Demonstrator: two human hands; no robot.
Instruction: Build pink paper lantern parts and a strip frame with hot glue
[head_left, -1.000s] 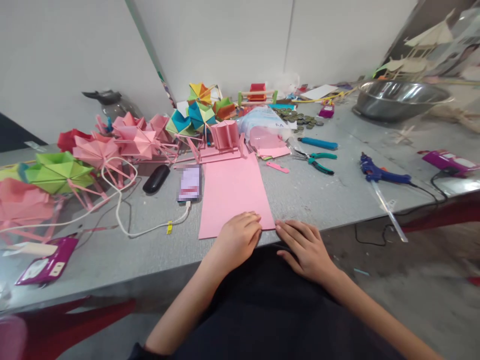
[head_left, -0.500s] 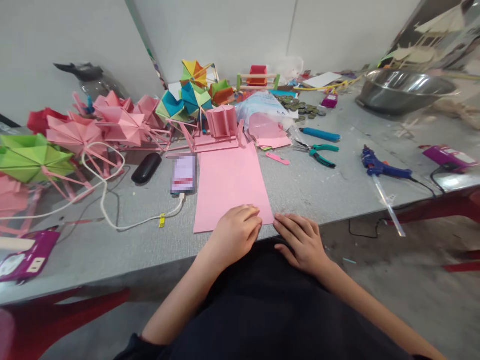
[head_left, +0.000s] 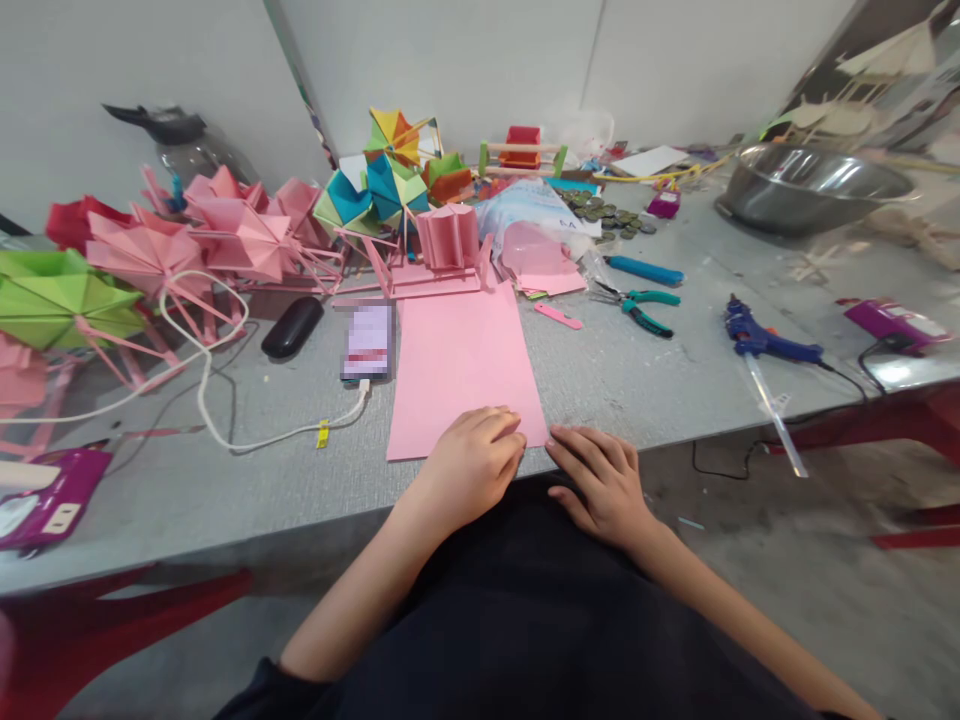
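We see a pink paper sheet (head_left: 461,370) lying flat on the grey worktop (head_left: 637,380), with its near edge close to the front edge of the worktop. Our left hand (head_left: 469,470) rests on the near right part of this sheet; the fingers are curled loosely and press down on the paper, and they grasp nothing. Our right hand (head_left: 600,480) lies just beside the near right corner of the sheet, palm down with the fingers spread and released, and the fingertips (head_left: 559,440) are at the corner; we cannot tell if they really touch the paper. The grip of both hands is therefore empty. Just left of the sheet lies a phone (head_left: 367,342) with a white cable (head_left: 217,420) plugged in, and a black case (head_left: 292,327) is near it. Behind the sheet stands a pink folded paper model (head_left: 446,240), and further left there are many pink paper stars (head_left: 232,235) and a green one (head_left: 64,305). To the right of the sheet we see pliers with green handles (head_left: 637,305), a blue glue gun (head_left: 757,340) and, well apart at the back, a metal bowl (head_left: 810,185).
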